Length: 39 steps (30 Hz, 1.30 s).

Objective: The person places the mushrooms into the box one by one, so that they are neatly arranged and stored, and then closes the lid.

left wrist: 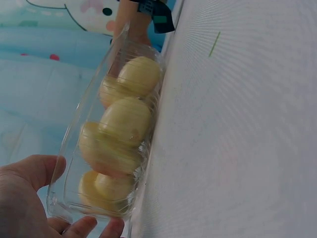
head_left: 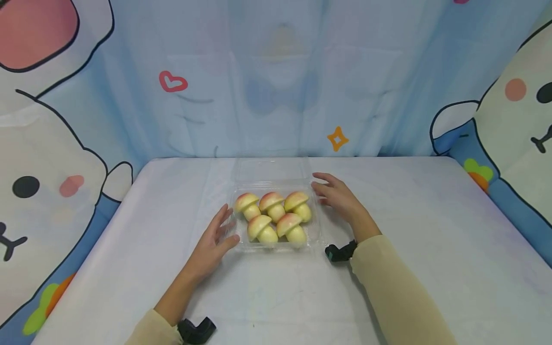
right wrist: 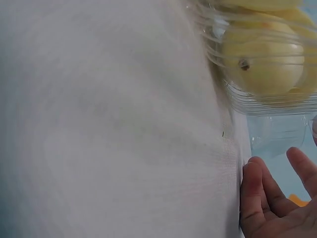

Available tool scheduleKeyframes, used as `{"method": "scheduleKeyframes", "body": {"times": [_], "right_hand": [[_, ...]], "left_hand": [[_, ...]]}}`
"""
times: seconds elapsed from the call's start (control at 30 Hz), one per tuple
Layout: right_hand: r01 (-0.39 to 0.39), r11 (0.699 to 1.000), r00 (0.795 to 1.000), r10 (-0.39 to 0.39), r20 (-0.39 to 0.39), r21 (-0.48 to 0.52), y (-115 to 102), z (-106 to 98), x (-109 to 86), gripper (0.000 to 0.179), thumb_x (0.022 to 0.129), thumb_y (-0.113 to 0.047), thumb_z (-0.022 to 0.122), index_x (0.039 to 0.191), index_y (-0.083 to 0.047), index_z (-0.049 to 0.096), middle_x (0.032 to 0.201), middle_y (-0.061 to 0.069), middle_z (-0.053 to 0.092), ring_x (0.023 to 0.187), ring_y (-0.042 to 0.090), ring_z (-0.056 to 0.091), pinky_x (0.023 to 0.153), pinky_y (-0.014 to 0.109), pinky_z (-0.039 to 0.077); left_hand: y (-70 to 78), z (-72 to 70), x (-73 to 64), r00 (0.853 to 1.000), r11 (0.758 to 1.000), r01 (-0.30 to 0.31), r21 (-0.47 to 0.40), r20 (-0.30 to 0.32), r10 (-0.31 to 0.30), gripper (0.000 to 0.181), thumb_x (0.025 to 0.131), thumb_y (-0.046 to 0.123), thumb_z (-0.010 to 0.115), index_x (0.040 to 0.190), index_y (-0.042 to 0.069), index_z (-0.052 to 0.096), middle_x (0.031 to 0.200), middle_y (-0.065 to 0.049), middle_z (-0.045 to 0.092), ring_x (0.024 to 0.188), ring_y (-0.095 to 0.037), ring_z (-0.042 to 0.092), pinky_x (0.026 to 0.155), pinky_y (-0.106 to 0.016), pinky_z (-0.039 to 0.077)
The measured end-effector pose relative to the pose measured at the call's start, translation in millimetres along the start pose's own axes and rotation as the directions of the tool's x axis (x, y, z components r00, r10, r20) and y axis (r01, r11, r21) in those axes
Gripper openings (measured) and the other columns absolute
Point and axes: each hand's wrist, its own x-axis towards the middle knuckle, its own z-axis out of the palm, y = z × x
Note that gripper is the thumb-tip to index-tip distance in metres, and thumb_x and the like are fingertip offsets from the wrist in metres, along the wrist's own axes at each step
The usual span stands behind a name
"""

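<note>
A clear plastic clamshell box (head_left: 241, 243) stands on the table with its transparent lid (head_left: 272, 170) folded open to the back. Inside lie several yellow mushroom-shaped pieces (head_left: 263, 230) with red-tinged caps, three behind and two in front. At the box's left side is my left hand (head_left: 214, 239), fingers fairly straight along the wall and thumb at the front corner; its thumb (left wrist: 47, 168) overlaps the rim in the left wrist view. My right hand (head_left: 338, 196) hovers beside the back right corner, fingers loosely spread and holding nothing.
A white cloth covers the table (head_left: 409, 215). Behind hangs a pale blue curtain (head_left: 207, 124) with cartoon figures at both sides. Black devices, one on the left wrist (head_left: 196, 330) and one on the right wrist (head_left: 339, 252), stick out inward.
</note>
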Motion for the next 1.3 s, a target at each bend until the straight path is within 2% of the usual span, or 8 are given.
{"method": "scheduleKeyframes", "body": {"times": [0.27,0.57,0.77,0.9,1.03,1.2,1.3], "right_hand": [[0.001,0.999,0.999,0.001,-0.038,0.049,0.3,6.0,2.6,0.060,0.108,-0.031,0.055,0.163,-0.023,0.034,0.157,0.018,0.045,0.138,0.034,0.047,0.117,0.047,0.041],[0.037,0.994,0.996,-0.028,-0.089,0.103,-1.3,12.4,2.9,0.058,0.107,-0.022,0.057,0.162,-0.021,0.036,0.150,0.020,0.050,0.126,0.029,0.052,0.105,0.037,0.047],[0.071,0.989,0.991,-0.056,-0.118,0.131,-1.0,14.6,1.3,0.058,0.107,-0.017,0.057,0.161,-0.020,0.037,0.152,0.019,0.051,0.131,0.028,0.053,0.099,0.031,0.049],[0.095,0.988,0.986,-0.077,-0.146,0.119,0.6,15.1,0.3,0.057,0.106,-0.015,0.058,0.160,-0.019,0.039,0.152,0.019,0.053,0.133,0.028,0.053,0.100,0.034,0.051],[0.135,0.988,0.975,-0.118,-0.189,0.080,2.8,15.6,-0.2,0.054,0.105,-0.016,0.060,0.156,-0.018,0.043,0.148,0.018,0.056,0.128,0.026,0.056,0.095,0.034,0.052],[0.196,0.981,0.952,-0.192,-0.241,-0.005,4.7,16.0,-1.0,0.047,0.104,-0.014,0.061,0.150,-0.013,0.049,0.140,0.019,0.061,0.120,0.027,0.059,0.088,0.030,0.051],[0.240,0.969,0.933,-0.246,-0.264,-0.056,4.0,17.2,-2.3,0.043,0.103,-0.011,0.061,0.145,-0.010,0.051,0.137,0.020,0.062,0.124,0.032,0.060,0.092,0.032,0.051]], "left_hand": [[0.8,-1.9,-0.5,1.000,1.000,-0.009,0.014,-0.011,0.009,0.083,0.101,0.008,0.061,0.166,0.006,0.010,0.171,-0.019,0.023,0.152,-0.046,0.033,0.123,-0.064,0.025],[-0.9,-3.8,-0.1,1.000,1.000,-0.010,0.019,-0.013,0.010,0.082,0.101,0.010,0.061,0.166,0.006,0.010,0.171,-0.018,0.023,0.152,-0.045,0.033,0.123,-0.065,0.025],[-0.9,-2.8,0.1,1.000,1.000,0.004,0.018,-0.009,-0.004,0.081,0.102,0.012,0.060,0.167,0.008,0.011,0.171,-0.016,0.023,0.153,-0.044,0.033,0.123,-0.065,0.024],[-0.8,-1.8,0.4,1.000,1.000,0.015,0.019,-0.009,-0.015,0.082,0.102,0.012,0.060,0.167,0.009,0.010,0.171,-0.016,0.023,0.154,-0.043,0.033,0.124,-0.064,0.024],[-1.3,-1.1,1.0,1.000,1.000,0.014,0.016,-0.007,-0.013,0.081,0.102,0.012,0.060,0.167,0.009,0.010,0.171,-0.016,0.022,0.154,-0.043,0.032,0.124,-0.064,0.025],[-2.2,-0.7,1.4,1.000,1.000,0.005,0.012,-0.001,-0.005,0.081,0.102,0.012,0.059,0.167,0.009,0.010,0.171,-0.016,0.022,0.154,-0.043,0.032,0.123,-0.064,0.026],[-2.6,-0.5,1.5,1.000,1.000,0.002,0.014,-0.001,-0.002,0.082,0.102,0.012,0.060,0.167,0.009,0.010,0.171,-0.016,0.022,0.154,-0.043,0.032,0.122,-0.063,0.028]]}}
